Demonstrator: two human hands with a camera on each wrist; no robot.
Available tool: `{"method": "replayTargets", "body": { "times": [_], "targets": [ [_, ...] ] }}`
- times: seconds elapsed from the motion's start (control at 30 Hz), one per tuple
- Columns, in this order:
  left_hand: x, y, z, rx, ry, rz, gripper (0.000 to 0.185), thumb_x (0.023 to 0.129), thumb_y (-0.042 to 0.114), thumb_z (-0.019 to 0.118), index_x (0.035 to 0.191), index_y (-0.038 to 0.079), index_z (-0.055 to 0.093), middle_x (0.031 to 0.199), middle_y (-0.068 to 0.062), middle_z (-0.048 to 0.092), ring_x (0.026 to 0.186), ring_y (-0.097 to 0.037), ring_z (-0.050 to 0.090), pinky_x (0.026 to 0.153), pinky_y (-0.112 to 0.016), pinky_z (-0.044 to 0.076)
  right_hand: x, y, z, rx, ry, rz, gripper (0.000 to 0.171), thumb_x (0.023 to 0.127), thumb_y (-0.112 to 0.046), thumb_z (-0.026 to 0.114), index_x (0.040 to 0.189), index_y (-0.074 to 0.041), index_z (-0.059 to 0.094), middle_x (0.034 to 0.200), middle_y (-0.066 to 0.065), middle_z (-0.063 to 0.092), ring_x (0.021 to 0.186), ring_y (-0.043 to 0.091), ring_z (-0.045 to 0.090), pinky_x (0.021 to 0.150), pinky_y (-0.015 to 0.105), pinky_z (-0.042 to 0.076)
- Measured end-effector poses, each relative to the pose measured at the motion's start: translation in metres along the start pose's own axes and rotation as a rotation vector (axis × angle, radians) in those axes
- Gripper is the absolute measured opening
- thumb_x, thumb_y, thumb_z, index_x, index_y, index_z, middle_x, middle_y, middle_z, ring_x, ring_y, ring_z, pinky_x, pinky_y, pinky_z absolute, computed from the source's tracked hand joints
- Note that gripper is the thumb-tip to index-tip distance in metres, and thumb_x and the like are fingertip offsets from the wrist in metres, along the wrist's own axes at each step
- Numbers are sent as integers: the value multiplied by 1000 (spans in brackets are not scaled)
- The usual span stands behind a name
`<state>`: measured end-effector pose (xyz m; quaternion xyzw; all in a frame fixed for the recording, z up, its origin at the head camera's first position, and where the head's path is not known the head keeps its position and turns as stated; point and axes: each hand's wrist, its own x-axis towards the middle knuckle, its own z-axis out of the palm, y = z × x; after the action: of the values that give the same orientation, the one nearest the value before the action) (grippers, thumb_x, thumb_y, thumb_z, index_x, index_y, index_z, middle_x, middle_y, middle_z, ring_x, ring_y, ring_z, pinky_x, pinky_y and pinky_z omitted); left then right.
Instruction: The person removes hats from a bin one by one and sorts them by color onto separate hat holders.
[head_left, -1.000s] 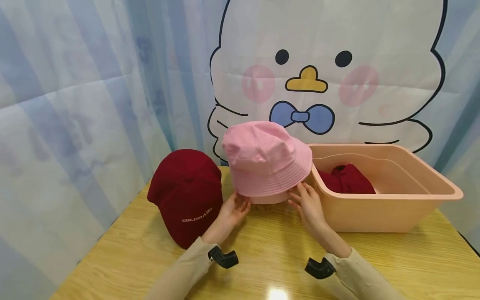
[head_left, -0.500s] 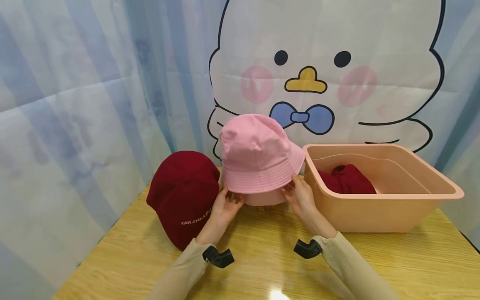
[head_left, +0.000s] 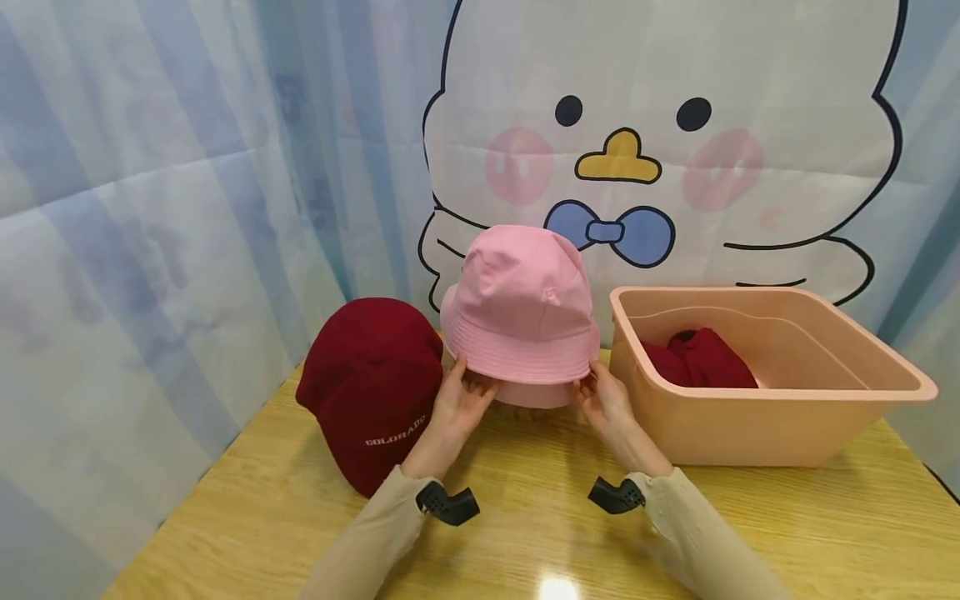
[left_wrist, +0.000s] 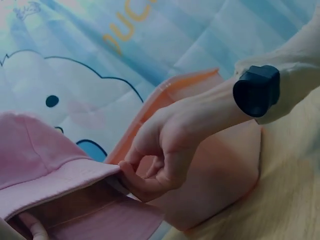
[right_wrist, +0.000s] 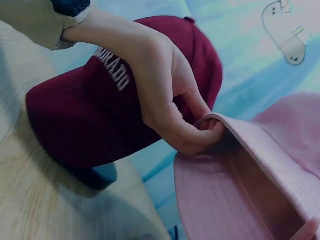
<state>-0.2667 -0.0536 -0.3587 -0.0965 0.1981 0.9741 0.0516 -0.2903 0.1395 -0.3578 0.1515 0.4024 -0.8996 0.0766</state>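
A pink bucket hat [head_left: 521, 312] is held upright just above the wooden table [head_left: 540, 517], between a maroon cap and a basin. My left hand [head_left: 467, 385] pinches the hat's brim on its left side, thumb on top. On the opposite side my right hand [head_left: 594, 390] pinches the brim. The left wrist view shows the right hand [left_wrist: 131, 172] with its fingers curled under the pink brim [left_wrist: 55, 182]. In the right wrist view the left hand [right_wrist: 202, 132] grips the brim edge [right_wrist: 250, 150], with the maroon cap [right_wrist: 100, 115] behind it.
A maroon baseball cap [head_left: 371, 383] with white lettering lies left of the hat. Right of the hat stands a peach plastic basin [head_left: 780, 425] with a maroon cloth item [head_left: 701, 358] inside. A cartoon duck curtain [head_left: 645, 150] hangs close behind the table.
The pink hat has moved left, away from the basin's rim, and now sits upright instead of tilted. Both hands have risen slightly with the brim.
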Motion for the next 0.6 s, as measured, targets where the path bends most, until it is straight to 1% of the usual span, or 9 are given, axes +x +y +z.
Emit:
{"method": "replayTargets", "body": {
  "times": [0.1,0.13,0.17,0.23,0.33,0.4,0.47,0.53,0.6],
  "targets": [
    [0,0,8,30,20,45,15,94,24,36,109,19,33,107,-1,37,104,-15,37,103,-36,28,10,-2,-3,31,16,-15,16,94,-21,42,81,-15,49,67,-5,50,56,3,48,53,9,42],
    [1,0,9,34,23,54,15,95,23,36,109,18,33,107,-1,37,104,-16,37,104,-37,27,22,0,-10,41,6,-10,14,93,-21,45,82,-14,49,68,-4,50,56,3,48,53,10,42],
    [2,-2,8,36,33,56,15,95,23,36,109,17,34,106,-2,37,104,-16,38,105,-38,26,44,4,-25,81,-48,-6,12,91,-20,50,82,-12,50,68,-2,51,56,6,50,52,12,44],
    [6,-5,4,53,61,49,15,95,21,35,109,15,35,106,-3,38,103,-17,38,107,-39,25,103,17,-64,122,-131,15,10,88,-19,55,83,-10,52,70,1,52,58,9,52,53,15,46],
    [13,-13,-10,91,118,17,14,96,18,34,108,13,37,105,-3,39,101,-17,40,106,-39,26,209,44,-135,164,-191,89,7,85,-17,59,85,-11,56,74,1,54,60,11,54,55,19,49],
    [16,-17,-20,127,161,3,13,96,17,35,107,13,39,103,-3,41,98,-16,42,103,-37,30,268,64,-176,151,-170,127,7,84,-18,60,87,-12,58,76,0,55,61,10,55,56,20,50],
    [17,-20,-29,153,178,1,12,95,17,36,106,12,39,102,-3,42,96,-16,44,99,-37,33,310,81,-206,144,-164,149,11,80,-18,65,88,-12,59,77,0,56,62,10,56,56,21,51],
    [17,-21,-34,164,176,13,11,95,17,37,104,13,41,100,-3,44,94,-16,45,98,-37,34,333,92,-224,144,-186,148,19,74,-16,71,87,-10,59,77,3,57,61,12,57,56,23,51],
    [15,-20,-36,173,148,41,9,95,18,37,101,14,41,99,-3,44,95,-17,45,99,-39,33,324,95,-222,137,-197,140,25,70,-18,74,88,-11,58,78,4,57,61,12,56,56,23,50]
  ]
}}
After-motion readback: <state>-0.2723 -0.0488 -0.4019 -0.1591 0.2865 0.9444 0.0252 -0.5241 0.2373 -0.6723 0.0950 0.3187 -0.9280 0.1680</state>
